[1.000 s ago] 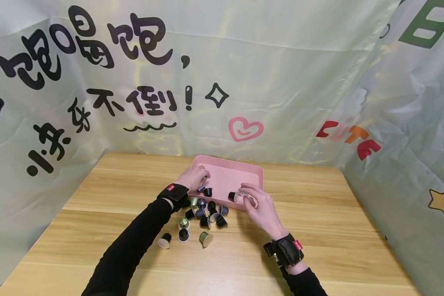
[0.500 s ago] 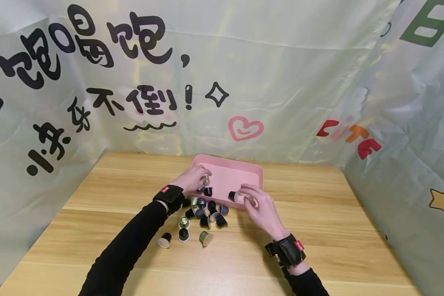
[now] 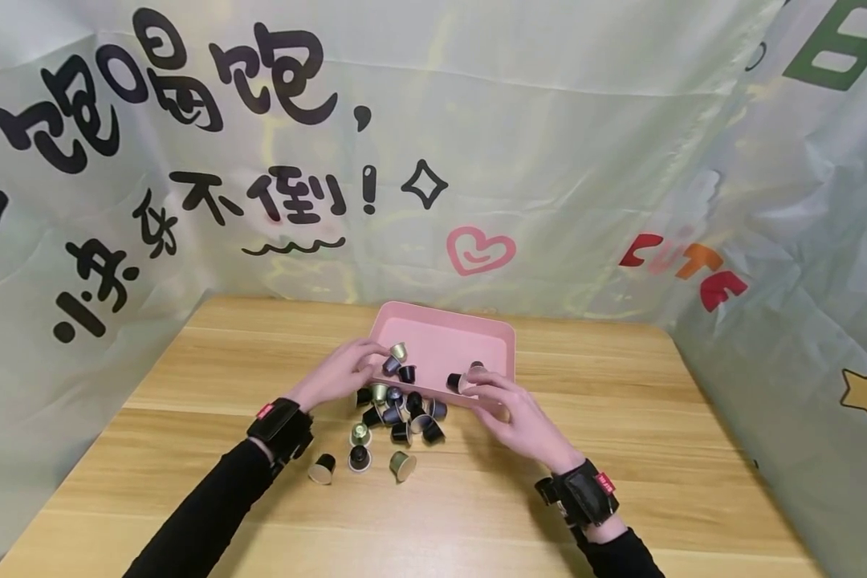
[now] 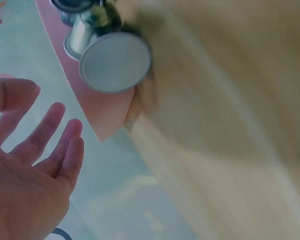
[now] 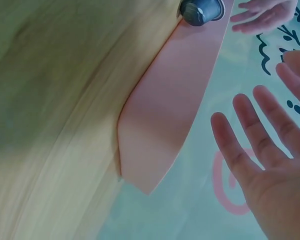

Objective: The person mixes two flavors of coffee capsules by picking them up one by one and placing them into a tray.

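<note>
Left of the pink tray (image 3: 441, 341), my left hand (image 3: 339, 373) has its fingers extended and holds nothing. Inside the tray's left end lie a gold coffee capsule (image 3: 399, 351), a dark blue coffee capsule (image 3: 392, 366) and a black coffee capsule (image 3: 407, 374). My right hand (image 3: 523, 421) reaches over the front right rim, fingers spread and nothing gripped. By its fingertips lie a black coffee capsule (image 3: 453, 382) and a dark-topped coffee capsule (image 3: 477, 366), partly hidden. In the right wrist view my right hand (image 5: 270, 160) shows a bare palm.
In front of the tray, several dark coffee capsules (image 3: 401, 434) lie heaped against its wall. Nearer are a green coffee capsule (image 3: 402, 466) and a black coffee capsule (image 3: 359, 458). A printed cloth (image 3: 549, 160) hangs behind the wooden table (image 3: 621, 449).
My left hand has let go of the gold capsule inside the tray and drawn back to the left. My right hand has opened and pulled slightly back, a capsule now showing beyond its fingers.
</note>
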### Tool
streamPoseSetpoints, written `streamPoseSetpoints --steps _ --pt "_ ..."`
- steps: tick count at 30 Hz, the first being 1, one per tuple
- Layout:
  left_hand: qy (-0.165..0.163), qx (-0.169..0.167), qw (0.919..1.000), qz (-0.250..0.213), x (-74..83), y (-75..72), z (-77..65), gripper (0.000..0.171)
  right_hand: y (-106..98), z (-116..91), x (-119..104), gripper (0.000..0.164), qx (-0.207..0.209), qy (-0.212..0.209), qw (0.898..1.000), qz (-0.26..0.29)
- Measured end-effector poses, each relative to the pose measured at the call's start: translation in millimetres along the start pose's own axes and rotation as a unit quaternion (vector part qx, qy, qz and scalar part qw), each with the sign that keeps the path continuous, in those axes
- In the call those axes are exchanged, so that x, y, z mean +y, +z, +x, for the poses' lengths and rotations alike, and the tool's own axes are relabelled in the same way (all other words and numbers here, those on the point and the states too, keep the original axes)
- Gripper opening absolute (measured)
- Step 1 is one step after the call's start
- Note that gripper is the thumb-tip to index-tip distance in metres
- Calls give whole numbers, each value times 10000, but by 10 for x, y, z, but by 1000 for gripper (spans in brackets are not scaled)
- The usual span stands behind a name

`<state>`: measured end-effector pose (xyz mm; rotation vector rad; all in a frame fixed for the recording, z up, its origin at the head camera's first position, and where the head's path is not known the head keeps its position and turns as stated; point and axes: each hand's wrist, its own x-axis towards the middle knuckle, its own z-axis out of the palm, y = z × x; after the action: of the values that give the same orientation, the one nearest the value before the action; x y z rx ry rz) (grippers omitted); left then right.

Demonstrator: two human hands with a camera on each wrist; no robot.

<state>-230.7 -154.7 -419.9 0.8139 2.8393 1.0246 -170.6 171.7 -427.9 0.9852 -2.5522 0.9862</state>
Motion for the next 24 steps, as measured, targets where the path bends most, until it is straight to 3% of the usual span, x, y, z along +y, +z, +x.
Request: streamPoseSetpoints --steps 5,11,20,24 --pt "105 127 9998 76 -30 5 -260 33 -26 -59 62 28 175 -50 9998 112" --pt "186 -83 9997 118 1 -50 -483 29 -59 -124 141 29 422 -17 9991 -62" --pt "308 -961 9947 178 52 -195 -722 16 -140 -168 194 35 491 52 9987 -161" --pt "139 -1484 9888 44 88 -239 -829 14 -183 -214 227 34 540 159 9982 -211"
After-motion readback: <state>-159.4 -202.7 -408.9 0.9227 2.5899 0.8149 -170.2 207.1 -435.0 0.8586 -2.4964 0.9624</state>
